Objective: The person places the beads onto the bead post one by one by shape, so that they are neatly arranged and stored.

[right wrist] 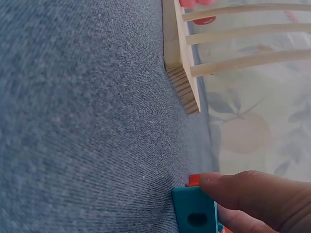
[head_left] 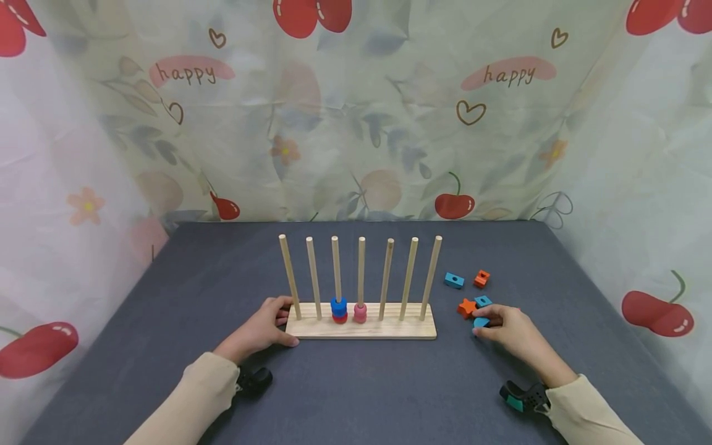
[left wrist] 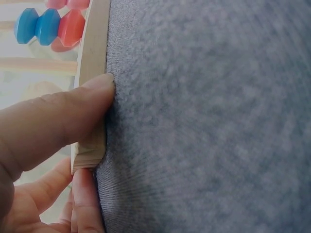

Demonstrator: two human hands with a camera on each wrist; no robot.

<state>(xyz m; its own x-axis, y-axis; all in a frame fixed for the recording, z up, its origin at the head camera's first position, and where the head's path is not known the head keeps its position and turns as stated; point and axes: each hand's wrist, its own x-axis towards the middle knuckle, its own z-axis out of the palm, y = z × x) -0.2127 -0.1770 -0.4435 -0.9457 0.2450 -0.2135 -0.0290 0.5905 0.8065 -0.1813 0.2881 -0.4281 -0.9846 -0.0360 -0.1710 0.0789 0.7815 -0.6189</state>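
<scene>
- Pale fabric printed with cherries, hearts and "happy" [head_left: 356,142] is hung behind and beside a dark surface [head_left: 356,389].
- Mid-surface, a wooden base [head_left: 389,331] is fitted with seven upright pegs [head_left: 387,272].
- On the third peg from the left, a blue bead [head_left: 339,307] is stacked above a red bead [head_left: 340,319]; a pink bead [head_left: 360,313] is threaded on the fourth.
- The base's left end is gripped by the left hand [head_left: 272,322], its thumb laid along the near edge and its fingers set against the end.
- Right of the base, a blue block with a hole [right wrist: 192,209] is pinched between the thumb and fingers of the right hand [head_left: 510,332].
- Just beyond it, an orange star [head_left: 466,308] and another blue piece [head_left: 483,301] are placed near each other.
- Farther off, a blue block [head_left: 454,280] and an orange block [head_left: 481,279] are seen side by side, apart.
</scene>
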